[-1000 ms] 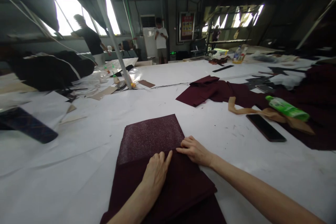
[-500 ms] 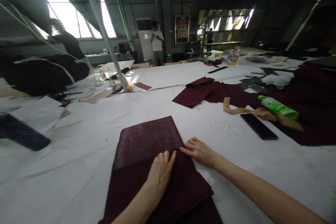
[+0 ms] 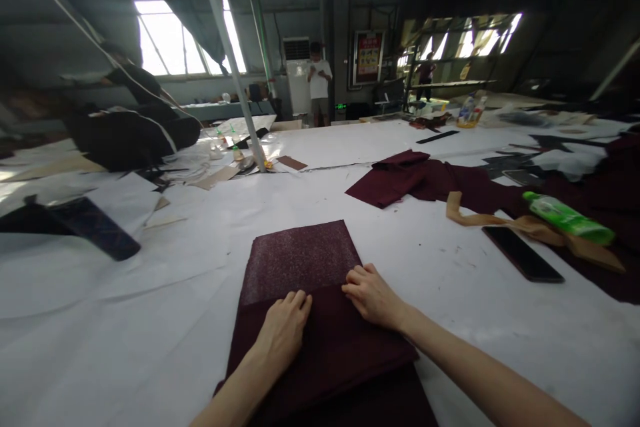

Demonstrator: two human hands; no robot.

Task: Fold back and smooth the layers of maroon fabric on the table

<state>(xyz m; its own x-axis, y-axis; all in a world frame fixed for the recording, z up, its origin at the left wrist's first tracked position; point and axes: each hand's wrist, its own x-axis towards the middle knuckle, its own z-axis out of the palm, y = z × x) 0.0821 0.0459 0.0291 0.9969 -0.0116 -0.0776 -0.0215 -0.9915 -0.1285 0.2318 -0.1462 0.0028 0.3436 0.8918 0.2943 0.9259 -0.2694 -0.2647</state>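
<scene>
A folded stack of maroon fabric lies on the white table right in front of me. My left hand rests on the darker upper layer, its fingertips curled onto the fold line. Just to the right, my right hand presses on the same fold at the stack's right edge with its fingers bent down on the cloth. Neither hand lifts the fabric.
More maroon fabric lies farther right, with a tan strip, a black phone and a green bottle. A dark plaid piece sits at left. A metal pole rises behind. People stand in the distance.
My left hand's fingers drew together and slid left along the fold. My right hand stayed at the stack's right edge. The view shifted slightly.
</scene>
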